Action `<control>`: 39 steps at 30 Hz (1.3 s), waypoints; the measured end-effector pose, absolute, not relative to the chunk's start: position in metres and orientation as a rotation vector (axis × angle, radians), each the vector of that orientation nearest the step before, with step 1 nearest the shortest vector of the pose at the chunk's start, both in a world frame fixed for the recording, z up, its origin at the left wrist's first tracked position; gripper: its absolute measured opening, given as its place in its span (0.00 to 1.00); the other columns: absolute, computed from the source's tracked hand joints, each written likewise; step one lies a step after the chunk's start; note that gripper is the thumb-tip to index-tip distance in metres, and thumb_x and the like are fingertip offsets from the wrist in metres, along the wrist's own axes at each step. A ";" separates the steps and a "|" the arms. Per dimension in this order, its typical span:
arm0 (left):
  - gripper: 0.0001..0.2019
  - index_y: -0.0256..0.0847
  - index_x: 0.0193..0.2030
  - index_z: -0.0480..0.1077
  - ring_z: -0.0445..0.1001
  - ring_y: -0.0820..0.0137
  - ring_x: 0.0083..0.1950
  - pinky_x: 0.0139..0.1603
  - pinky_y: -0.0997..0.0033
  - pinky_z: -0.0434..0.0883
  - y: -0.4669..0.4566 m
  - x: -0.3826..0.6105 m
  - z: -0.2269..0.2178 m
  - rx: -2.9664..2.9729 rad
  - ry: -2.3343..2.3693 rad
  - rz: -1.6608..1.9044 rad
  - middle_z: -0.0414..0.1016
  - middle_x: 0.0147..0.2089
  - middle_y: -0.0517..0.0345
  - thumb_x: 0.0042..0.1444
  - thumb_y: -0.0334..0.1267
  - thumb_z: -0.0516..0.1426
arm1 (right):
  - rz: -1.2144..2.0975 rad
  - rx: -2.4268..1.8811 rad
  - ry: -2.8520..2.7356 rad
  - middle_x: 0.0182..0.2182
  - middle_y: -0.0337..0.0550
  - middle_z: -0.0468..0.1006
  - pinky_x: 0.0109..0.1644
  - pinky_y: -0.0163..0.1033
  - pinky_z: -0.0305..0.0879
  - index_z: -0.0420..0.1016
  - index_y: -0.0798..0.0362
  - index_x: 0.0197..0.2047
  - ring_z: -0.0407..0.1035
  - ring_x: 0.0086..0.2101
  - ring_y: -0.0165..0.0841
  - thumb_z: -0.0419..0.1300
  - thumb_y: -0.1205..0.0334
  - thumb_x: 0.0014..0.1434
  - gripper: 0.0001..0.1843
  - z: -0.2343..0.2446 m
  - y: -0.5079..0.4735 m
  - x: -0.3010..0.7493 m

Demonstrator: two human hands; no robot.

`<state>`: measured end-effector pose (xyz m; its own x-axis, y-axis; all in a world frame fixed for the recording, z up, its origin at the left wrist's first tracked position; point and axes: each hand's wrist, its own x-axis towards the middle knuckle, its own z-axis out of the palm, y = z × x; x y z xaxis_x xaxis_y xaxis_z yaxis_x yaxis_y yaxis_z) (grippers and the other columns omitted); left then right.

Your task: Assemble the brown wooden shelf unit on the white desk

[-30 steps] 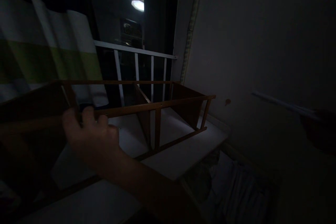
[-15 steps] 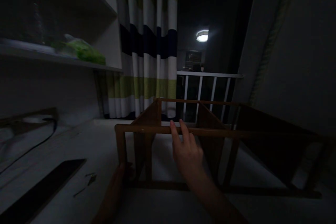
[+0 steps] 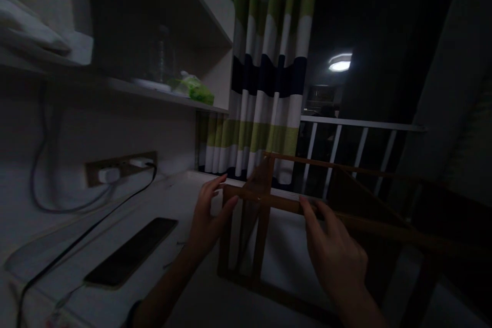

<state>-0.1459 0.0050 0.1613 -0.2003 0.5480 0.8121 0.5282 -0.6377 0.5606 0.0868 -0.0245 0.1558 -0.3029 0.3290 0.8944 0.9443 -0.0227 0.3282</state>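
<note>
A brown wooden shelf rack (image 3: 277,203) with thin rails and inner panels rests on the white tabletop. My right hand (image 3: 334,248) grips its upper front rail, fingers curled over the wood; the thumb's contact is hidden. At the rack's left top corner is my left hand (image 3: 207,223), thumb and fingers spread apart around that corner. The thumb tip lies close to the wood, and I cannot tell whether it presses on it. A few small dark slender pieces (image 3: 180,244), perhaps screws, lie left of the rack, partly behind my left forearm.
A phone (image 3: 130,253) with a cable lies at left on the white tabletop (image 3: 184,297). Plugs sit in a wall socket strip (image 3: 123,166). Above hangs a shelf (image 3: 172,96) with a bottle and a green packet (image 3: 198,89). Behind are a striped curtain (image 3: 265,77) and white railing (image 3: 361,123).
The view has turned left. My left hand has risen from the rack's lower left side to its top corner. My right hand stays on the upper rail, its fingers more curled.
</note>
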 end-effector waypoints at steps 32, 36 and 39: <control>0.14 0.46 0.46 0.67 0.68 0.70 0.40 0.41 0.69 0.62 0.012 -0.169 0.200 2.765 1.110 1.390 0.73 0.38 0.58 0.51 0.43 0.55 | -1.392 -1.107 -1.835 0.43 0.42 0.73 0.16 0.30 0.55 0.56 0.49 0.58 0.68 0.27 0.27 0.45 0.78 0.51 0.31 0.165 -0.020 0.070; 0.14 0.47 0.46 0.68 0.67 0.72 0.38 0.39 0.71 0.62 0.013 -0.172 0.204 2.761 1.091 1.304 0.73 0.37 0.60 0.51 0.42 0.55 | -1.408 -1.098 -1.829 0.43 0.42 0.73 0.16 0.29 0.55 0.58 0.49 0.57 0.68 0.27 0.28 0.45 0.77 0.52 0.29 0.167 -0.020 0.069; 0.15 0.48 0.46 0.67 0.67 0.72 0.38 0.39 0.72 0.62 0.013 -0.173 0.206 2.749 1.080 1.281 0.73 0.37 0.60 0.51 0.42 0.55 | -1.409 -1.105 -1.839 0.44 0.43 0.72 0.16 0.29 0.56 0.57 0.50 0.58 0.68 0.27 0.28 0.44 0.78 0.52 0.30 0.166 -0.019 0.069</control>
